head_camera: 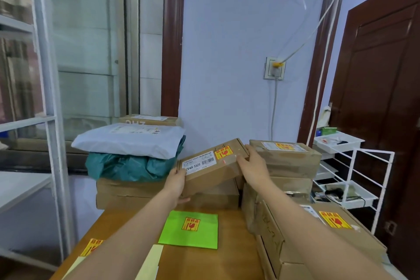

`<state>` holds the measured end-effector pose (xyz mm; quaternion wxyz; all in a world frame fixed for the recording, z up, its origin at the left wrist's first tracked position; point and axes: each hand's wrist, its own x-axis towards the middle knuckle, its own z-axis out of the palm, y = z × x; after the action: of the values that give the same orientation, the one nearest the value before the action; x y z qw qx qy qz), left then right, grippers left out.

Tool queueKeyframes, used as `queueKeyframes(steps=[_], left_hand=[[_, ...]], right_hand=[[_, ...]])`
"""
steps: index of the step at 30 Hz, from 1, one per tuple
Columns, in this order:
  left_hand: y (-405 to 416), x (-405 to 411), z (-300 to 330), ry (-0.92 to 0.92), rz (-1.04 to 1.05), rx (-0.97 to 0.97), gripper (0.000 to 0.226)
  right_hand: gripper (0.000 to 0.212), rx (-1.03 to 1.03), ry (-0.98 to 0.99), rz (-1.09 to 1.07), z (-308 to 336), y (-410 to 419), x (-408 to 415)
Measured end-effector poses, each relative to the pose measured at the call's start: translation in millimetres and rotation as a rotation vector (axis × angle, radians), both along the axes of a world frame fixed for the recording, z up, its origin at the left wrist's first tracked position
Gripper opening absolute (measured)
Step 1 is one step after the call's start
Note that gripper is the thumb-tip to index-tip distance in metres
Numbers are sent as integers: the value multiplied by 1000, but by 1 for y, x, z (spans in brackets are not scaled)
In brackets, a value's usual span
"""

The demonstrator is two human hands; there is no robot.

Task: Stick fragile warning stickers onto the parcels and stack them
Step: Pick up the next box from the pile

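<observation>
I hold a flat cardboard parcel (210,167) tilted in the air above the far end of the table. It carries a white shipping label and a yellow-and-red fragile sticker (223,152). My left hand (176,185) grips its near-left corner and my right hand (252,166) grips its right end. To the right stands a stack of stickered parcels (288,159). A green sheet (189,231) on the wooden table (204,263) holds one more fragile sticker (191,224). Another sticker (92,246) lies at the table's left edge.
A large stickered box (318,241) sits at the near right. Plain boxes (127,193), a teal bag (127,166) and a grey mailer (129,138) are piled at the far left. A white wire rack (354,173) stands right, by a dark door. Pale backing strips (150,261) lie near me.
</observation>
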<state>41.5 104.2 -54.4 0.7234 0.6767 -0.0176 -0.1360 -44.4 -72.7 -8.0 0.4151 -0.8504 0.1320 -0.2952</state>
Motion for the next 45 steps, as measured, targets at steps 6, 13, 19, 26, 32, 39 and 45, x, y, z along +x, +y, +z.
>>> queueKeyframes(steps=[6,13,19,26,32,39,45], left_hand=[[-20,40,-18,88,47,18,34],[-47,88,-40,43,156,133,43],[-52,102,-50,-63,232,206,38],[-59,108,-76,-100,217,117,43],[-55,109,-92,-123,211,101,68],[-56,117,-109,-219,137,289,64],[-54,108,-121,-489,138,616,73]], right_hand=[[52,-202,28,-31,3,-3,33],[44,-293,116,-78,-6,-14,70],[39,-358,222,-113,-34,-25,104],[40,-200,298,-199,-79,-24,130],[42,4,205,-310,-107,-10,147],[50,312,25,-441,-153,-3,157],[51,144,-105,-453,-182,1,157]])
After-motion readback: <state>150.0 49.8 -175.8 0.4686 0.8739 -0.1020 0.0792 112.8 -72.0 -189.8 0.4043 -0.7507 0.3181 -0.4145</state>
